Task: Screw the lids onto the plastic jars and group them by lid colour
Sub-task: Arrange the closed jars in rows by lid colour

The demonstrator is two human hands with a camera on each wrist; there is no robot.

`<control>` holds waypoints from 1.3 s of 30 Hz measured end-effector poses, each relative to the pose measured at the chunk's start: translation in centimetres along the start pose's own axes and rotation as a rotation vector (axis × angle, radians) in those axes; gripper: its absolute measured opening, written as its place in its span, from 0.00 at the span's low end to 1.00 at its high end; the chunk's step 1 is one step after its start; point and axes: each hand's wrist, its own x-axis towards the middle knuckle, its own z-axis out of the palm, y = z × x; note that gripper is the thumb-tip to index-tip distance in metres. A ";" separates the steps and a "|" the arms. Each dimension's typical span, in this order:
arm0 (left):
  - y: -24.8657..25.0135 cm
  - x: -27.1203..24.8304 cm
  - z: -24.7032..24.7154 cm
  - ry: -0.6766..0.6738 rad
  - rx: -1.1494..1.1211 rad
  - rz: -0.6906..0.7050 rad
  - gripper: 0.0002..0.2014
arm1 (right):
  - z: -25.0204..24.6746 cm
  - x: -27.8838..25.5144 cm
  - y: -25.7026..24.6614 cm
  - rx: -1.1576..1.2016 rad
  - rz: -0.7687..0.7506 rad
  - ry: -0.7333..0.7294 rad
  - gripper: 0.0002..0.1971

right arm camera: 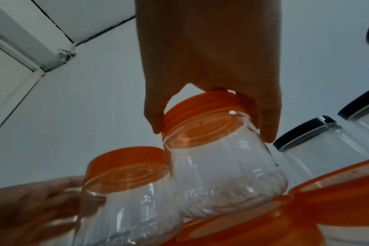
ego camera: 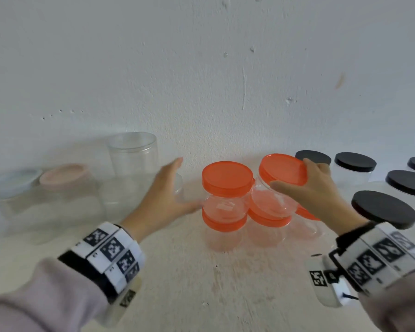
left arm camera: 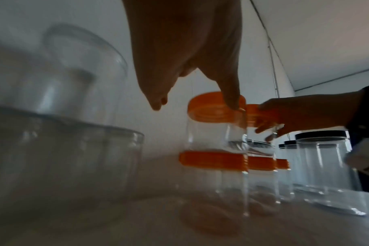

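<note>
My right hand [ego camera: 290,174] grips an orange lid [ego camera: 283,172] screwed on a clear jar [right arm camera: 221,169]. The jar hangs tilted just above a lower orange-lidded jar [ego camera: 268,220]; thumb and fingers [right arm camera: 270,131] curl round the lid's rim. To its left, one orange-lidded jar [ego camera: 227,180] stands stacked on another [ego camera: 224,222]. A third lower orange jar [ego camera: 307,214] peeks out behind my right hand. My left hand [ego camera: 182,188] is spread flat beside the stack, its thumb near the upper jar; I cannot tell whether it touches.
Several black-lidded jars [ego camera: 355,162] stand at the right, one [ego camera: 383,212] close to my right wrist. At the left are a tall lidless clear jar [ego camera: 132,152], a pink-lidded jar [ego camera: 65,176] and a pale blue-lidded one [ego camera: 15,180]. A white wall [ego camera: 201,80] rises right behind.
</note>
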 end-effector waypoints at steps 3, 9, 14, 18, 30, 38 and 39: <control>0.2 -1.0 3.5 -0.227 -0.209 -0.260 0.71 | 1.2 1.3 0.1 0.024 -0.011 0.000 0.47; 0.1 -0.8 8.1 -0.248 -0.407 -0.226 0.56 | 2.7 5.3 -1.8 -0.042 -0.042 -0.097 0.49; -0.6 -0.5 8.5 -0.164 -0.366 -0.219 0.55 | 3.9 8.0 -2.6 -0.106 -0.018 -0.187 0.51; -1.1 -0.6 8.5 -0.135 -0.302 -0.171 0.44 | 4.7 9.1 -3.2 -0.147 -0.025 -0.235 0.52; -3.0 0.4 8.4 0.062 -0.182 -0.262 0.43 | 6.0 10.2 -4.9 -0.276 -0.068 -0.332 0.50; -2.3 1.5 9.6 0.189 -0.067 -0.415 0.53 | 4.8 10.5 -4.0 -0.035 0.070 -0.448 0.56; -2.2 1.5 9.8 0.193 -0.030 -0.436 0.54 | 4.7 10.6 -3.9 -0.030 0.096 -0.461 0.55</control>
